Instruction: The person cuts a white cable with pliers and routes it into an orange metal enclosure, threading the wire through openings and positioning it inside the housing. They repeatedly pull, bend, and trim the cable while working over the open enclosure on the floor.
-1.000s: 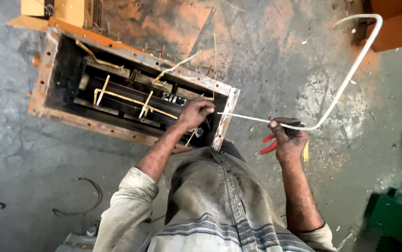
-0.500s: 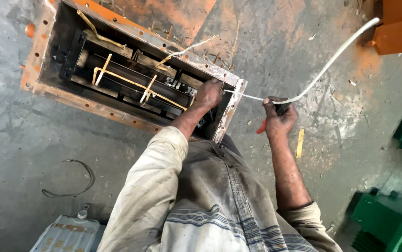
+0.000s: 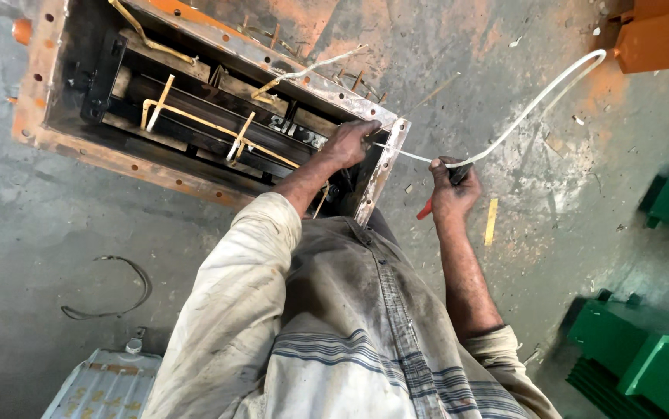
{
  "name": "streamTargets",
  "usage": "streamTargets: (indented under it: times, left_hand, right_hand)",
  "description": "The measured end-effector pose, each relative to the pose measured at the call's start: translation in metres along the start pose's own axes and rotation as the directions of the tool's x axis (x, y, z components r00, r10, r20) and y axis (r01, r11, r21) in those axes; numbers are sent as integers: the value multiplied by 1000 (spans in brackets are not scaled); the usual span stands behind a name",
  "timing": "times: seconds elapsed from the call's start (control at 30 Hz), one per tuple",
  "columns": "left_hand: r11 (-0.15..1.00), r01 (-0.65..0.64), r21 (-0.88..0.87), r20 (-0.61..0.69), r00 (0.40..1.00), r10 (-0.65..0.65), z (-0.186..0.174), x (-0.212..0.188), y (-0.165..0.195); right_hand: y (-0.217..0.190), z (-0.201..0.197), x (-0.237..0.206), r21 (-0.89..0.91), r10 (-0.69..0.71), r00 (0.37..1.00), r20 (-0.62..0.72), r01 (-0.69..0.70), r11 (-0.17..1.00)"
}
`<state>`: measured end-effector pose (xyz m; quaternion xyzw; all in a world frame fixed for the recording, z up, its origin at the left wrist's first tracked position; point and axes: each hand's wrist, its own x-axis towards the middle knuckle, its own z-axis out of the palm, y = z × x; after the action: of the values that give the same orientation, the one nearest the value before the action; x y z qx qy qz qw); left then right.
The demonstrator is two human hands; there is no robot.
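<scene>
Stained concrete floor (image 3: 55,217), one open rusty metal box (image 3: 195,101) on it. Left hand (image 3: 354,142) pinches one white wire (image 3: 521,116) at the box's near rim; right hand (image 3: 452,188) is fisted on the same wire plus red-handled pliers (image 3: 425,209). Best kept taut, fed slowly; two green castings (image 3: 645,349) sit right.
</scene>
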<state>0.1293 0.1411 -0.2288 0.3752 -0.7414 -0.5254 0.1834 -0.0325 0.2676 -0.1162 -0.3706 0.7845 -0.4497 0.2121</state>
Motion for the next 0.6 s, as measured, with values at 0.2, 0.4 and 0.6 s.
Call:
streamTargets:
  times: [0.2,0.4,0.6]
  left_hand:
    - [971,164,-171,57,986,-157,-4,-10,-4]
    - [995,26,-97,-39,999,-30,-1,-8,-12]
    - [997,3,-78,-59,998,-8,-8,-8,-4]
  right_hand:
    - [-12,20,0,-16,30,999,31,-29,999]
    - [-25,33,3,-21,17,999,37,-17,1000]
    - [-37,33,5,21,-5,999,41,4,1000]
